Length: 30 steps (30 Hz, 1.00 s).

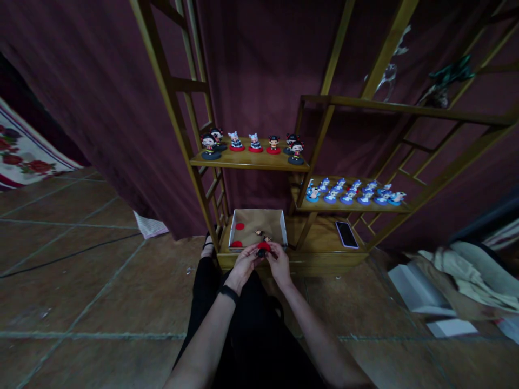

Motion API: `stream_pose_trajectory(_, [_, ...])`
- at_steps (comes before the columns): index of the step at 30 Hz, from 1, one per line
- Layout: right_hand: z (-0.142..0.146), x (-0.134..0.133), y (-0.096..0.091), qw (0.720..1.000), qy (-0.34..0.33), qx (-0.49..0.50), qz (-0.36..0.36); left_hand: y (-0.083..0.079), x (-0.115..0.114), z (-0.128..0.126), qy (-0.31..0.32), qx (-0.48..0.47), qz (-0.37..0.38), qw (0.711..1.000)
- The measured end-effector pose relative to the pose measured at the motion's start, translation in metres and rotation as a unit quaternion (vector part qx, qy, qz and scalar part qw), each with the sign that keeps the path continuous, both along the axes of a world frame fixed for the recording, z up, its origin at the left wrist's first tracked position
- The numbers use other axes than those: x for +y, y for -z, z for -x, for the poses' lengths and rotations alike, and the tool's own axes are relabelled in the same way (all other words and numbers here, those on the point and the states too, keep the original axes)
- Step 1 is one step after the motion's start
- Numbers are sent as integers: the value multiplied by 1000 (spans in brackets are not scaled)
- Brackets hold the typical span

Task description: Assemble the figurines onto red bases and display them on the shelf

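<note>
Both my hands are at the near edge of a shallow white cardboard box [284, 226]. Between their fingertips is a small black figurine with a red round base [263, 246]; the red base is uppermost and the black part below. My left hand [245, 265] closes on it from the left, and my right hand [279, 263] pinches it from the right. Inside the box lie two small dark-haired figurines [258, 232] near the middle. Two red discs, one farther back [240, 226] and one nearer [236, 245], lie along the box's left side.
A wooden shelf [247, 158] above the box bears several figurines on red and dark bases. Several blue-and-white figurines [348, 195] stand on the right shelf. Below them lies a phone [346, 234]. White boxes [421, 292] and cloth are on the right floor. A cable [73, 250] crosses the left floor.
</note>
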State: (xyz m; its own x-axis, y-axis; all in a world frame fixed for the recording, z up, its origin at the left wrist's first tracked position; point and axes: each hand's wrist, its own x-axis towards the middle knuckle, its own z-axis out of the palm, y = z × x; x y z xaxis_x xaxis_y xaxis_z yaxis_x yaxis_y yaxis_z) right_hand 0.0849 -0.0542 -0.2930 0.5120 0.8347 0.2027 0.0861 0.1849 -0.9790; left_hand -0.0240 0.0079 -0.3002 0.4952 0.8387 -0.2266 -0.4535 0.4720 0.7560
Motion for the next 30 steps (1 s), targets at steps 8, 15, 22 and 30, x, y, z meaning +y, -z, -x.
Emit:
stream_pose_trajectory(8, [1, -14, -14, 999, -34, -37, -13, 1, -2, 3, -27, -17, -17, 999])
stream_pose_trajectory(15, [-5, -15, -15, 999, -46, -19, -9, -3, -5, 6, -10, -5, -15, 1000])
stream_pose_trajectory(22, [-6, -17, -13, 999, -41, 6, -8, -4, -5, 6, 21, -13, -41, 999])
stream_pose_trajectory(30, [-6, -8, 0, 995, -39, 97, -4, 4, -4, -1, -5, 14, -32, 999])
